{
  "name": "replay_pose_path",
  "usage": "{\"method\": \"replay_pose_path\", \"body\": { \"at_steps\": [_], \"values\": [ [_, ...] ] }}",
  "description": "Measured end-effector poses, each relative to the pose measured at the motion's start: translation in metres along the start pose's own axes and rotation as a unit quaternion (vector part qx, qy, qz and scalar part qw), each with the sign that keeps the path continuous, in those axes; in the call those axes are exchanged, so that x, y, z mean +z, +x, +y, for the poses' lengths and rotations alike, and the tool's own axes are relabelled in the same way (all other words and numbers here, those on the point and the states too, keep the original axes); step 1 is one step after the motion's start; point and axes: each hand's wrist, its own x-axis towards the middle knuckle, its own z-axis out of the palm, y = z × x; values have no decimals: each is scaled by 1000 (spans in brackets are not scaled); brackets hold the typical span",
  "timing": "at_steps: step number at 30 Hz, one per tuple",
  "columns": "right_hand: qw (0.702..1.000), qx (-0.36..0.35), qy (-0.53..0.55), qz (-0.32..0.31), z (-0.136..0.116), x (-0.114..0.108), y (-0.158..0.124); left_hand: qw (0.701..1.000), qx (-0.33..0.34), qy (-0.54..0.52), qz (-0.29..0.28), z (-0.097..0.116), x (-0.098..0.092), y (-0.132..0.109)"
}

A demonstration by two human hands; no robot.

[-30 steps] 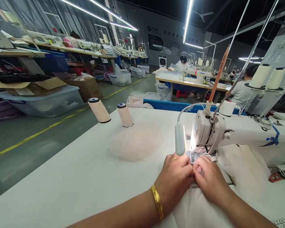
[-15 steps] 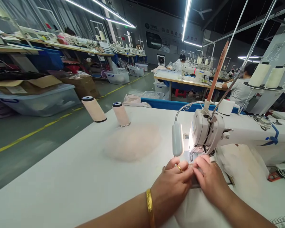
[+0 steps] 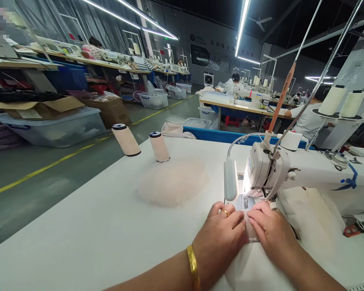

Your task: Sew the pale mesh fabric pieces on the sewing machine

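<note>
A white sewing machine [image 3: 268, 165] stands on the right of the white table, its needle area lit. Just in front of the presser foot, my left hand [image 3: 223, 238], with a gold ring and bracelet, is closed on pale sheer fabric [image 3: 245, 262]. My right hand [image 3: 271, 226] pinches the same fabric from the other side, fingertips close to the left hand's. The fabric hangs down toward me between both wrists. Its edge under the fingers is mostly hidden. A small grey lamp [image 3: 230, 180] on a bent metal neck hangs left of the needle.
Two peach thread cones [image 3: 126, 140] stand at the table's far edge. A round sheer fabric piece [image 3: 172, 182] lies left of the machine, and more sheer fabric [image 3: 311, 214] lies under its arm. Red-handled snips [image 3: 352, 231] are at the right. A person [image 3: 307, 117] sits beyond.
My hands have moved slightly apart, showing more of the strip between them; both still hold the fabric. The whole view has shifted slightly.
</note>
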Motion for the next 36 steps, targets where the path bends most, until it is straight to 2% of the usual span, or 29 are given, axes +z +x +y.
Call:
{"method": "replay_pose_path", "body": {
  "at_steps": [7, 13, 26, 31, 34, 36],
  "values": [
    [999, -22, -29, 23, -1, -1, 4, 999, -19, 32, -5, 1, 0, 2],
    [998, -14, -46, 39, 2, 1, 5, 999, -26, 39, -1, 4, 1, 5],
    [997, 13, -72, 28, 4, 3, 7, 998, -36, 47, -24, 3, 3, 5],
    [998, -1, -62, 3, 4, -1, 3, 995, -62, 8, -73, -2, 2, 5],
    [999, -15, -33, -11, -3, -16, -1, 988, -60, -63, -131, -6, -10, 4],
    [998, -9, 19, -62, -9, -30, -5, 977, -39, -105, -182, -8, -21, 3]
  ]
}}
